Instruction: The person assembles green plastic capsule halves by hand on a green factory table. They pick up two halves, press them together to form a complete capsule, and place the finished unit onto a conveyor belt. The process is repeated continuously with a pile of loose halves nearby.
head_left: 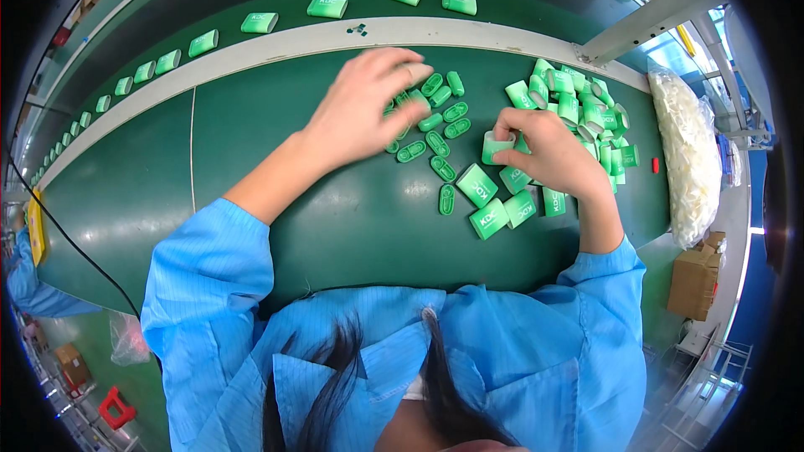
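My right hand [548,151] pinches a green-and-white plastic casing [494,147] between thumb and fingers, just above the bench. Over a loose group of small oval green end caps [437,143] reaches my left hand [360,105], its thumb and fingers apart. Some caps lie beneath and between those fingers, partly hidden. Close below my right hand, several green casings with white lettering [489,218] rest flat on the bench. Beyond it is a heap of the same casings [578,100], many showing hollow ends.
Along the far side, a pale rail [276,48] divides the green bench [343,234] from a strip carrying a row of spaced casings [327,7]. Tiny dark bits [358,30] sit on the rail. At right are a bag of white parts [682,155] and a small red piece [655,165].
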`<state>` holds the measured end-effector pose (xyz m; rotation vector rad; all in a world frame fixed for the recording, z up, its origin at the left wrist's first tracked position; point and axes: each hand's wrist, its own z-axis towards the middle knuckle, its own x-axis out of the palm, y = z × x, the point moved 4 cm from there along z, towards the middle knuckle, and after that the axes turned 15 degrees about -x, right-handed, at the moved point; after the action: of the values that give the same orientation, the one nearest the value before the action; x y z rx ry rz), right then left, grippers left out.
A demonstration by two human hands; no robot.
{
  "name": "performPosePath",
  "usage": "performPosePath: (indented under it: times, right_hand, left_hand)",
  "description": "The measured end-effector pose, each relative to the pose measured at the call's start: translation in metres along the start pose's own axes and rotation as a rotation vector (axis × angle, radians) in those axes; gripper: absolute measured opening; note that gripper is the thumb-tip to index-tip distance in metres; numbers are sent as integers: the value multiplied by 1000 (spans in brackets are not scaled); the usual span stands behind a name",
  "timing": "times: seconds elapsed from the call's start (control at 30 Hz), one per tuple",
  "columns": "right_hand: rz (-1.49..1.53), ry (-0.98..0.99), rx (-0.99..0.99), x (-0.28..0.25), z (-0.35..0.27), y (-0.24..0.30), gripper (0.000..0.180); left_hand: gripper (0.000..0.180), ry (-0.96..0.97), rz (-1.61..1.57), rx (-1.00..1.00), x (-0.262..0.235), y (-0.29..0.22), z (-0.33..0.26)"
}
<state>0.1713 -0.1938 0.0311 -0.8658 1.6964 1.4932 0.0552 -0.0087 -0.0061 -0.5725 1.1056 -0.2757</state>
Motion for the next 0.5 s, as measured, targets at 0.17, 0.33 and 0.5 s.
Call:
performPosePath:
  times: [0.17, 0.33, 0.5]
  right_hand:
    - [282, -523, -3, -14, 19, -23, 37]
    - [351, -574, -21, -6, 53, -34, 32]
    - [817, -667, -108, -7, 75, -22, 31]
  left_hand:
    - [19, 167, 166, -318, -2, 14, 53]
    - [21, 115, 227, -261, 12, 7, 56]
    - [29, 40, -393, -482, -5, 3, 47]
